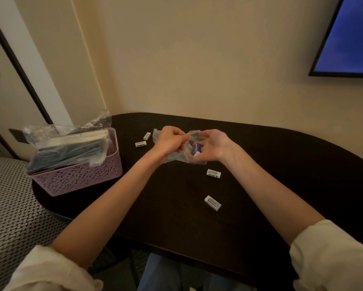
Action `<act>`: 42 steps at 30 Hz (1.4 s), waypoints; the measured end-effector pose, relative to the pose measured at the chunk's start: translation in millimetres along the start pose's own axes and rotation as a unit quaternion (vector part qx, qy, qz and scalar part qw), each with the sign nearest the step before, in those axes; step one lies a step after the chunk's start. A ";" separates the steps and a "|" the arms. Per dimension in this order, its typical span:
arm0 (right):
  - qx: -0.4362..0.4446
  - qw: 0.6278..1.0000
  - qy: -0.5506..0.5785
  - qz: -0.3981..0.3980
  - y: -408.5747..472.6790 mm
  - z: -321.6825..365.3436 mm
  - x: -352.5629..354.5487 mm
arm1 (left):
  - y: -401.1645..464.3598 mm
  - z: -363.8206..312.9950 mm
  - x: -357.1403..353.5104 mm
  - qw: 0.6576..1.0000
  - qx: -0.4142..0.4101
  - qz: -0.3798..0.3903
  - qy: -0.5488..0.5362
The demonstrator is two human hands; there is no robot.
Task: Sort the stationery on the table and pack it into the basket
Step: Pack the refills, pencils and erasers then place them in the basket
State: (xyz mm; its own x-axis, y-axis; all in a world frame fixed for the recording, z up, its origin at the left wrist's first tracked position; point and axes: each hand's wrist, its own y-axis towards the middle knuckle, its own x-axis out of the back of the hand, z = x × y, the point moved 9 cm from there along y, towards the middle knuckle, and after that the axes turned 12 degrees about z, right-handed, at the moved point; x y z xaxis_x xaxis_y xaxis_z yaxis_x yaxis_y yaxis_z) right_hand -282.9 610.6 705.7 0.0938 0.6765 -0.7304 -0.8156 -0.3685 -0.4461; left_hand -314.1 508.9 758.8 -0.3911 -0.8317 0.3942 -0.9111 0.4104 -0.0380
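Head view. Nearest me, rolled cream sleeves [331,255] and bare forearms reach out over the dark rounded wooden table [281,164]. Left hand [169,140]: fingers curled, pinching the edge of the thin clear plastic bag [176,157]. Right hand [213,145]: fingers bent round the bag's other side and a small blue-and-white eraser [196,150] inside it. Bag looks limp and slippery, so I judge the rim the best hold. Four small white boxed erasers lie loose: two far left [144,140], two near right [213,186]; light, stiff, easy to take by the long sides. Lilac perforated plastic basket [80,179] sits at the left table edge, filled with bagged stationery [69,148]. Bag contents blurred; my fingertips are partly hidden by film.
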 end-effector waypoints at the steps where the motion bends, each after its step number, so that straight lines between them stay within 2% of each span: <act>1: -0.010 1.000 -0.009 0.020 0.6 -2.1 -2.7 | 0.4 -0.9 0.6 1.000 -0.005 -0.005 -0.002; 5: -0.030 0.994 -0.031 0.103 1.0 -7.4 -14.7 | -1.6 -5.4 6.7 0.999 -0.031 -0.037 -0.025; 8: -0.005 0.991 -0.032 0.131 3.6 4.0 -17.3 | -3.8 -4.3 9.4 0.997 -0.032 -0.043 -0.053; 10: 0.032 0.987 -0.101 0.124 0.3 12.0 -17.5 | -4.2 0.5 9.2 0.996 -0.024 -0.044 -0.069; 12: 0.111 0.967 -0.219 0.067 -7.4 26.8 -10.9 | -4.3 6.3 8.2 0.995 -0.016 -0.048 -0.089; 13: 0.165 0.942 -0.292 0.021 -15.4 36.8 -5.8 | -4.7 9.2 7.6 0.994 -0.013 -0.051 -0.097; 15: 0.262 0.860 -0.432 -0.074 -37.9 51.7 2.7 | -5.7 15.0 5.6 0.993 -0.007 -0.052 -0.103; 17: 0.295 0.794 -0.512 -0.140 -55.9 51.4 15.5 | -7.0 20.8 2.9 0.994 -0.003 -0.048 -0.096; 20: 0.212 0.751 -0.605 -0.157 -54.0 29.4 46.2 | -9.8 30.6 1.2 0.995 0.002 -0.057 -0.087; 21: 0.160 0.724 -0.655 -0.148 -50.2 18.2 54.0 | -10.5 33.7 0.8 0.994 0.005 -0.060 -0.088; 24: 0.025 0.598 -0.795 -0.102 -41.3 -14.7 68.8 | -12.0 38.3 -0.5 0.993 0.007 -0.063 -0.102; 26: -0.019 0.556 -0.827 -0.075 -41.4 -30.7 69.3 | -12.9 37.6 -0.2 0.992 0.004 -0.067 -0.105; 29: -0.032 0.551 -0.832 -0.057 -40.5 -36.9 67.8 | -14.5 34.6 0.2 0.993 -0.006 -0.063 -0.099; 32: -0.013 0.557 -0.825 -0.094 -40.5 -19.3 69.1 | -16.0 33.0 0.4 0.995 -0.014 -0.054 -0.088; 35: 0.084 0.526 -0.830 -0.163 -43.4 10.4 63.2 | -17.0 35.1 1.3 0.995 -0.015 -0.049 -0.083; 38: 0.179 0.496 -0.829 -0.187 -42.3 24.6 54.9 | -18.0 37.2 0.8 0.996 -0.013 -0.045 -0.080; 42: 0.171 0.491 -0.836 -0.176 -24.6 21.1 64.4 | -20.2 36.8 1.9 0.995 -0.011 -0.050 -0.083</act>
State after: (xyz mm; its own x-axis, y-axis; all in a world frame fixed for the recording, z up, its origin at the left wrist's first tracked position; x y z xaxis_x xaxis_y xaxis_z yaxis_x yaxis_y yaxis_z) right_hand -268.8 676.6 680.5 -0.1028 0.3427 0.9338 -0.9919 -0.1054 -0.0706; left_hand -301.2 485.3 726.6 -0.3171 -0.9183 0.2371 -0.9441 0.3295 0.0136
